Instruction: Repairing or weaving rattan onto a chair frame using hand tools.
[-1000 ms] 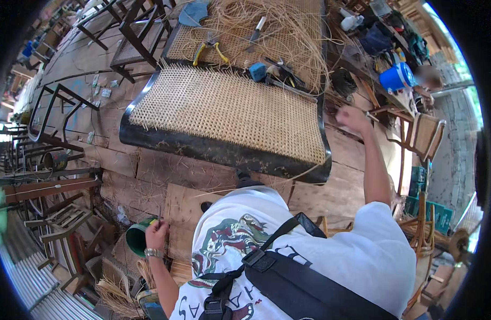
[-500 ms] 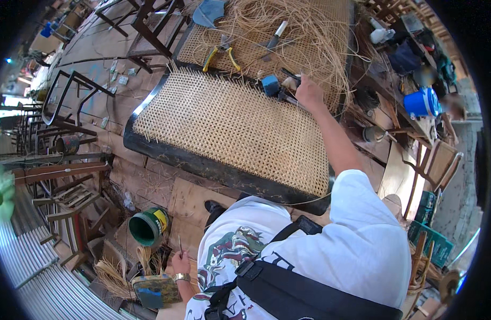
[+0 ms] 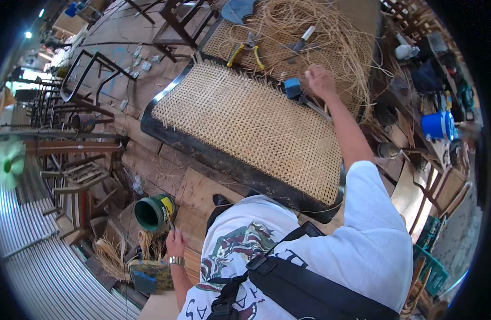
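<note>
A panel of woven cane (image 3: pixel 245 128) in a dark curved frame lies before me. My right hand (image 3: pixel 321 82) is closed above its far edge, on the right. Whatever those fingers hold, if anything, I cannot make out. Just left of that hand, a blue-headed mallet (image 3: pixel 292 88) rests on the cane, its handle running under my forearm. At the lower left, my left hand (image 3: pixel 176 244) is closed around a slim, rod-like tool (image 3: pixel 172 223) pointing up, beside a green bucket (image 3: pixel 149 213).
Beyond the panel lie yellow-handled pliers (image 3: pixel 246 54), a white-handled knife (image 3: pixel 304 38) and a tangle of cane strands (image 3: pixel 314 21). A blue piece (image 3: pixel 238 9) sits at the far edge. Chair frames (image 3: pixel 93 77) stand left; a blue water jug (image 3: pixel 438 126) stands right.
The view has shifted, so the scene sits further right. The dark tool at my right hand no longer shows there. My left hand has risen closer to the green bucket with its slim tool.
</note>
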The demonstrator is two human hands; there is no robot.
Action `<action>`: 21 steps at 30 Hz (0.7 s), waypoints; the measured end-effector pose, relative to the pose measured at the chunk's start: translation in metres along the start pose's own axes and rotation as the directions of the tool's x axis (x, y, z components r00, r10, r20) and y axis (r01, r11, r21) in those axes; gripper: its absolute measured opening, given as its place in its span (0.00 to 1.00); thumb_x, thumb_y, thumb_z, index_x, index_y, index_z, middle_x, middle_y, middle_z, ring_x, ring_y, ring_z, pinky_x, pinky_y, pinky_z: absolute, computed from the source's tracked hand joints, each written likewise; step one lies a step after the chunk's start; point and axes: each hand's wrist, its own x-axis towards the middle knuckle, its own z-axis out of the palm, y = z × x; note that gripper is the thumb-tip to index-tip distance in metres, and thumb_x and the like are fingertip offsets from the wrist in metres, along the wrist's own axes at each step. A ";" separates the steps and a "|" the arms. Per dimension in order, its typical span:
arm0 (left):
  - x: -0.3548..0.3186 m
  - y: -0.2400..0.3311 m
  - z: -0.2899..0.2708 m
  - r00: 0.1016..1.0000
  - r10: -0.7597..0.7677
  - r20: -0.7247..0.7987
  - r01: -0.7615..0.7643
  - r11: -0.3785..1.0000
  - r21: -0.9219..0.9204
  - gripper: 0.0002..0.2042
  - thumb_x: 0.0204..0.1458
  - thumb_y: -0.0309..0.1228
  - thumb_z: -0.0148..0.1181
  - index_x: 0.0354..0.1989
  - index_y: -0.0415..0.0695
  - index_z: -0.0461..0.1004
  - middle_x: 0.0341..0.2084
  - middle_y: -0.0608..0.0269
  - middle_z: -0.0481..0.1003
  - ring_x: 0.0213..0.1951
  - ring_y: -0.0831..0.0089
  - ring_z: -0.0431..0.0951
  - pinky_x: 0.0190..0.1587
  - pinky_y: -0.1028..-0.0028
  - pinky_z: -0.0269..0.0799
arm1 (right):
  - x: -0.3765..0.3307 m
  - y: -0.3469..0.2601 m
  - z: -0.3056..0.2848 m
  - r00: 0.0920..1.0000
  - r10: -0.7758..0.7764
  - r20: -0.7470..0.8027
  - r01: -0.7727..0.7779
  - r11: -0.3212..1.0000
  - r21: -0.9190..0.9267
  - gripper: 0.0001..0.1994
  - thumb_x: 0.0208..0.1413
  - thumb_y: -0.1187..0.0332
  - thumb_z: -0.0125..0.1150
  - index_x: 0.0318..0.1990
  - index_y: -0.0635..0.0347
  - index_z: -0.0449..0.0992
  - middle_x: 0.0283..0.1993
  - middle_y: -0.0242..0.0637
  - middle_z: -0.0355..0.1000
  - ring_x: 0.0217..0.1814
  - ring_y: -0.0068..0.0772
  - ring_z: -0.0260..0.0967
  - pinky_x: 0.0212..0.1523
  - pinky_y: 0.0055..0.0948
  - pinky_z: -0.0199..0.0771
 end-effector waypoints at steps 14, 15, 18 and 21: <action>0.043 0.109 0.039 0.940 0.056 0.337 0.075 0.928 -0.364 0.08 0.60 0.36 0.59 0.35 0.45 0.74 0.18 0.75 0.70 0.15 0.88 0.61 0.17 0.84 0.54 | -0.125 -0.139 -0.129 0.915 -0.216 0.341 -0.390 -0.254 0.885 0.15 0.64 0.57 0.57 0.52 0.55 0.72 0.42 0.31 0.73 0.40 0.25 0.71 0.35 0.22 0.73; 0.048 0.120 0.040 0.929 0.148 0.338 0.008 0.908 -0.419 0.07 0.60 0.36 0.59 0.36 0.45 0.74 0.19 0.74 0.72 0.16 0.89 0.61 0.17 0.84 0.54 | -0.158 -0.172 -0.124 0.855 -0.329 0.401 -0.460 -0.123 0.879 0.16 0.64 0.57 0.57 0.53 0.56 0.72 0.43 0.30 0.72 0.40 0.23 0.71 0.36 0.21 0.72; 0.048 0.144 0.040 0.896 0.298 0.329 -0.079 0.836 -0.543 0.06 0.60 0.34 0.59 0.38 0.45 0.75 0.23 0.71 0.77 0.17 0.90 0.62 0.18 0.85 0.54 | -0.237 -0.266 -0.102 0.605 -0.448 0.658 -0.712 0.064 0.699 0.15 0.64 0.63 0.57 0.54 0.60 0.70 0.44 0.30 0.73 0.42 0.19 0.71 0.40 0.21 0.72; 0.044 0.149 0.028 0.795 0.405 0.452 -0.087 0.813 -0.576 0.05 0.59 0.31 0.59 0.39 0.44 0.74 0.25 0.70 0.78 0.19 0.89 0.64 0.20 0.85 0.57 | -0.290 -0.335 -0.080 0.705 -0.250 0.663 -0.671 0.067 0.739 0.13 0.64 0.62 0.58 0.50 0.59 0.73 0.41 0.28 0.74 0.38 0.15 0.70 0.36 0.17 0.71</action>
